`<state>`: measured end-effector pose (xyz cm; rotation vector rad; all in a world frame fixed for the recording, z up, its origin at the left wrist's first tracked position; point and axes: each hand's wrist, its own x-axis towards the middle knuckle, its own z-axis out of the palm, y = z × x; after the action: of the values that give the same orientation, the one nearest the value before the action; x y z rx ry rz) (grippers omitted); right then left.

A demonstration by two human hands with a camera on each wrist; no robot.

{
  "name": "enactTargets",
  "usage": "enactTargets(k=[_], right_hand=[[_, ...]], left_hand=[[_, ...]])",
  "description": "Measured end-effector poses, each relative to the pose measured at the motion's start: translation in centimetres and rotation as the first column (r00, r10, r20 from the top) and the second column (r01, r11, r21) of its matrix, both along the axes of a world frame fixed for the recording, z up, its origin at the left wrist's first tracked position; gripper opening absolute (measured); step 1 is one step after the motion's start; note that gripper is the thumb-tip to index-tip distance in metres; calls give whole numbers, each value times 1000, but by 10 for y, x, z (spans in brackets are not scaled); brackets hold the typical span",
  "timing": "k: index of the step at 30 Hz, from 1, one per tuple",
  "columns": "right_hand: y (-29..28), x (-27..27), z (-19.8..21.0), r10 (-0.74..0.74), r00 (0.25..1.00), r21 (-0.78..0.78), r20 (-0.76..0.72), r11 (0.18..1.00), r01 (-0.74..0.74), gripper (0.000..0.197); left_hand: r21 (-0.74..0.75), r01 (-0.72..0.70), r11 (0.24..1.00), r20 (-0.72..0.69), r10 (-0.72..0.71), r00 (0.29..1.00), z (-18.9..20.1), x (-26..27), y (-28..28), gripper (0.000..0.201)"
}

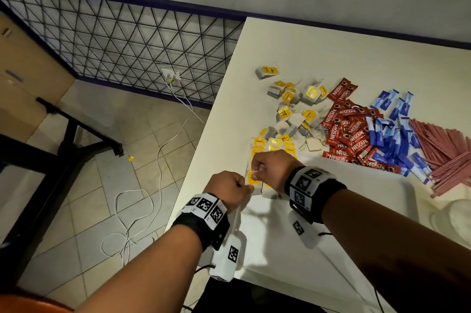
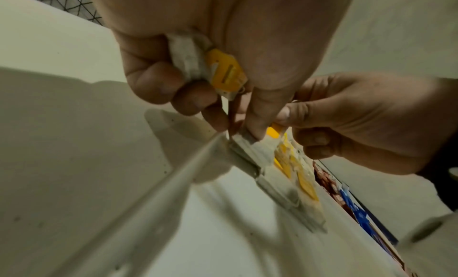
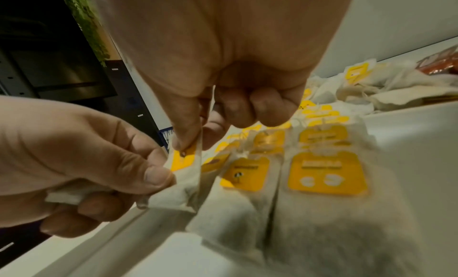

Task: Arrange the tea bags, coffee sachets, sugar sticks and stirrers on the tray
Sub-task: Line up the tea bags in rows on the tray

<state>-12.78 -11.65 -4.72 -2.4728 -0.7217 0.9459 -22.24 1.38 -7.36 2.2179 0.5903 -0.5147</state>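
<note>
Over the white tray's (image 1: 331, 200) left end, both hands hold one tea bag (image 1: 253, 180) with a yellow tag. My right hand (image 1: 256, 170) pinches its tag (image 3: 184, 158) between thumb and forefinger. My left hand (image 1: 242, 184) pinches the bag's paper side (image 3: 171, 195) and also keeps a second folded tea bag (image 2: 188, 56) curled in its palm. Rows of tea bags (image 3: 327, 173) lie flat in the tray below. Loose tea bags (image 1: 295, 106), red coffee sachets (image 1: 349, 134), blue sugar sticks (image 1: 397, 134) and pink stirrers (image 1: 448, 152) lie in heaps on the table beyond.
The white table's (image 1: 318, 42) left edge runs close beside my left hand, with tiled floor, white cables (image 1: 158, 159) and a black frame (image 1: 76, 139) below. A wire grid fence (image 1: 122, 40) stands behind. A pale round object (image 1: 453, 213) sits at the right edge.
</note>
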Motion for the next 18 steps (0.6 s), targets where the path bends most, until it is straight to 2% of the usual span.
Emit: enactTargets(k=[3, 7, 10, 12, 15, 16, 18], right_hand=[[-1, 1, -7, -17, 1000, -32, 1, 999, 17, 12], [-2, -3, -12, -4, 998, -86, 57, 996, 8, 13], [-12, -3, -8, -94, 982, 43, 161, 995, 89, 16], [-30, -1, -5, -163, 967, 115, 196, 983, 142, 17], [-61, -5, -5, -147, 965, 72, 217, 988, 135, 15], [-70, -8, -6, -143, 965, 68, 220, 989, 131, 12], [-84, -14, -11, -151, 965, 75, 215, 988, 138, 17]], left_hand=[[56, 40, 998, -23, -38, 999, -1, 1, -2, 43], [87, 78, 993, -18, -77, 997, 0, 3, -4, 32], [146, 107, 983, 80, -120, 990, 4, -2, -3, 19], [202, 189, 961, 134, -218, 967, 7, -7, -5, 10], [278, 343, 897, 115, -386, 915, 8, -7, -9, 22], [295, 370, 881, 102, -414, 905, 7, -5, -11, 22], [311, 399, 863, 71, -440, 895, 6, -3, -14, 23]])
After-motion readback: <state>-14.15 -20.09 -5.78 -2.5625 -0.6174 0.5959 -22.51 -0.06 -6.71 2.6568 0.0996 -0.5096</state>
